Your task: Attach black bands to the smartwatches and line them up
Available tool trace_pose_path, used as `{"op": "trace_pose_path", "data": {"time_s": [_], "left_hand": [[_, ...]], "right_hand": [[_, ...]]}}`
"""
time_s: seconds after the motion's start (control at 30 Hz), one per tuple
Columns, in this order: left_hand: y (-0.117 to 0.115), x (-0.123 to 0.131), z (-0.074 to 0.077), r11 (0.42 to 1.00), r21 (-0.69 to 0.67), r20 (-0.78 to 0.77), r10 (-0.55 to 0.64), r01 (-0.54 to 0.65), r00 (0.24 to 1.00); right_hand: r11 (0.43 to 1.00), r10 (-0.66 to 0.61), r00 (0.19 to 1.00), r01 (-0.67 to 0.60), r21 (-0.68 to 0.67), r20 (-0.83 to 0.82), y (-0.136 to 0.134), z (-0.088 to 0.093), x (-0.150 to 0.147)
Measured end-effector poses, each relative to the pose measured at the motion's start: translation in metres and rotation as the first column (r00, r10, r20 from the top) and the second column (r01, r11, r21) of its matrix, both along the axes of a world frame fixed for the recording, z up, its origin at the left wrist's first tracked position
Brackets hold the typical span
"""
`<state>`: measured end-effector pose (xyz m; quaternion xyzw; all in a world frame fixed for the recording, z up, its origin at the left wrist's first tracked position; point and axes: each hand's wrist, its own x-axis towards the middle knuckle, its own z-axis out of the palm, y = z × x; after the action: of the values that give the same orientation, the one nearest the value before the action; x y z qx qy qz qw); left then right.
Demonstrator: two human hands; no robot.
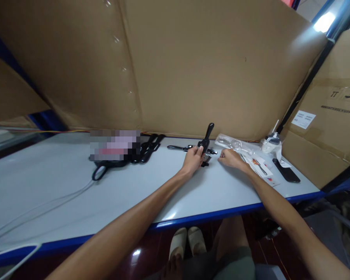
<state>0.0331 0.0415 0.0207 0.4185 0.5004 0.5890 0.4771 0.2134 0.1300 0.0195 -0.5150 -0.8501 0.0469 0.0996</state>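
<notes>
Tool (206, 140) in left hand (194, 159) | right hand (229, 157) beside | straps (147, 151) left, phone (286, 171) right

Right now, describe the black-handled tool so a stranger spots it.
On the white table before the brown cardboard wall, find the left hand. It grips the black-handled tool, handle tilted upward; the chrome tool beside it lies flat.

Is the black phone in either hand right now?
No, the phone lies flat on the table beyond the right hand; the left hand grips a black-handled tool.
</notes>
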Motion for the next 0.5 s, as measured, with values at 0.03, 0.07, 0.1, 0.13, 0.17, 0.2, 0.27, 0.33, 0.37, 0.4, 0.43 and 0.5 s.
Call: {"op": "trace_pose_path", "data": {"time_s": [0.03,0.07,0.1,0.13,0.17,0.2,0.27,0.33,0.37,0.4,0.43,0.5], "left_hand": [[0.000,0.000,0.000,1.000,-0.005,-0.002,-0.001,0.001,1.000],[-0.001,0.000,0.000,1.000,-0.010,-0.004,-0.005,0.005,1.000],[-0.001,0.000,0.001,1.000,-0.015,-0.004,-0.010,0.010,1.000],[-0.001,0.000,0.001,1.000,-0.017,-0.006,-0.015,0.015,1.000],[-0.001,0.000,0.001,1.000,-0.018,-0.007,-0.017,0.017,1.000],[-0.001,0.000,0.000,1.000,-0.017,-0.009,-0.018,0.018,1.000],[-0.001,0.000,0.000,1.000,-0.016,-0.013,-0.017,0.016,1.000],[0.000,0.000,-0.001,1.000,-0.022,-0.017,-0.017,0.017,1.000],[0.000,0.000,-0.001,0.999,-0.027,-0.017,-0.019,0.019,1.000],[0.000,0.000,-0.001,0.999,-0.032,-0.016,-0.021,0.021,1.000],[0.000,0.001,-0.001,0.999,-0.037,-0.012,-0.023,0.023,1.000],[0.001,0.001,-0.001,0.998,-0.051,-0.002,-0.030,0.029,1.000]], "right_hand": [[1.000,-0.003,1.000,0.003,-0.014,-0.014,0.002,-0.001,-0.001],[0.999,-0.009,0.999,0.008,-0.037,-0.032,0.004,-0.002,-0.001],[0.998,-0.014,0.998,0.011,-0.070,-0.055,0.005,-0.002,-0.001],[0.994,-0.019,0.996,0.010,-0.109,-0.082,0.006,-0.002,0.000],[0.989,-0.020,0.994,0.004,-0.148,-0.110,0.007,-0.001,0.000],[0.983,-0.017,0.990,-0.009,-0.182,-0.139,0.008,0.000,0.001],[0.973,-0.002,0.983,-0.040,-0.226,-0.183,0.008,0.002,0.002],[0.968,0.011,0.977,-0.064,-0.244,-0.215,0.006,0.004,0.003],[0.964,0.009,0.972,-0.071,-0.257,-0.234,0.006,0.005,0.004],[0.957,-0.003,0.966,-0.072,-0.280,-0.258,0.005,0.007,0.004],[0.948,-0.024,0.957,-0.070,-0.310,-0.290,0.005,0.008,0.005],[0.926,-0.068,0.923,-0.083,-0.368,-0.379,0.004,0.012,0.006]]}}
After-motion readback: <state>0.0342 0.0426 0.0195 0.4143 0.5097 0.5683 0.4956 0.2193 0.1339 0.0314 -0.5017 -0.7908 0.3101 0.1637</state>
